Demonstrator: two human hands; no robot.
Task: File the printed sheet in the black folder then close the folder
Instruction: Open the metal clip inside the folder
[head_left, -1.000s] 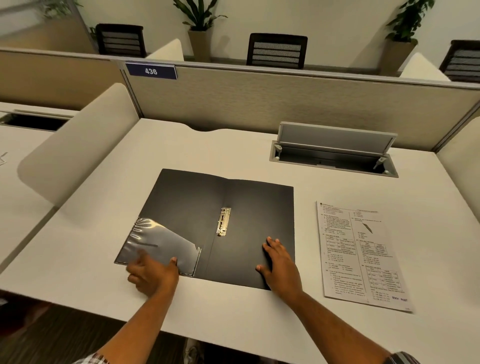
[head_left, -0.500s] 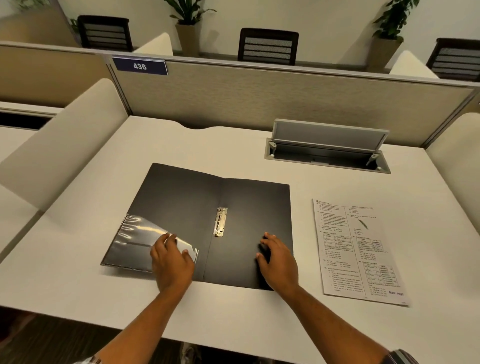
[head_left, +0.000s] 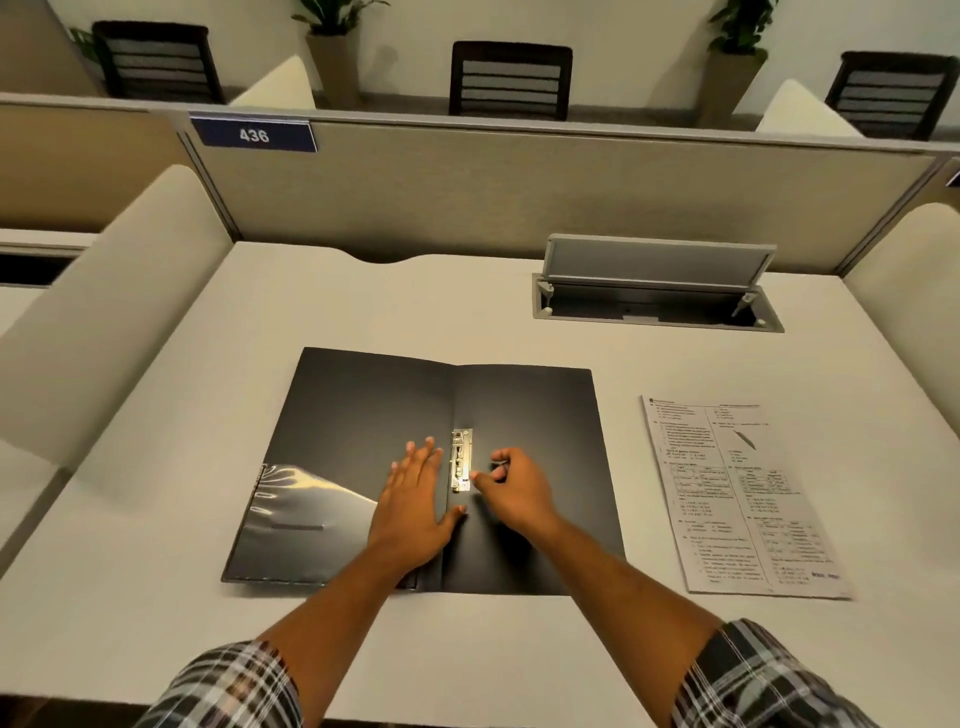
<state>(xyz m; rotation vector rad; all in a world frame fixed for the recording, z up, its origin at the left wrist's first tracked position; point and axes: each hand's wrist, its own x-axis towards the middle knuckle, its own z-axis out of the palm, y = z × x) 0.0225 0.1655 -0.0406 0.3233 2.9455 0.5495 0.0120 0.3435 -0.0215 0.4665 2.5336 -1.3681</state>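
The black folder (head_left: 535, 415) lies open and flat on the white desk, with a clear plastic pocket (head_left: 306, 514) on its left leaf. A metal clip (head_left: 461, 460) runs along the spine. My left hand (head_left: 413, 499) rests flat on the left leaf, fingers spread, just left of the clip. My right hand (head_left: 511, 486) sits just right of the clip with fingers curled, its thumb tip at the clip's lower end. The printed sheet (head_left: 737, 493) lies flat on the desk to the right of the folder, apart from both hands.
An open grey cable hatch (head_left: 654, 291) is set in the desk (head_left: 363, 301) behind the folder. Cream side dividers (head_left: 104, 312) flank the desk, and a beige partition (head_left: 519, 192) with a "436" label closes the back. Chairs and potted plants stand beyond.
Both hands have moved from the folder's near edge up to the spine; the left hand left the plastic pocket and the right hand curled beside the clip. The folder and sheet stayed put.
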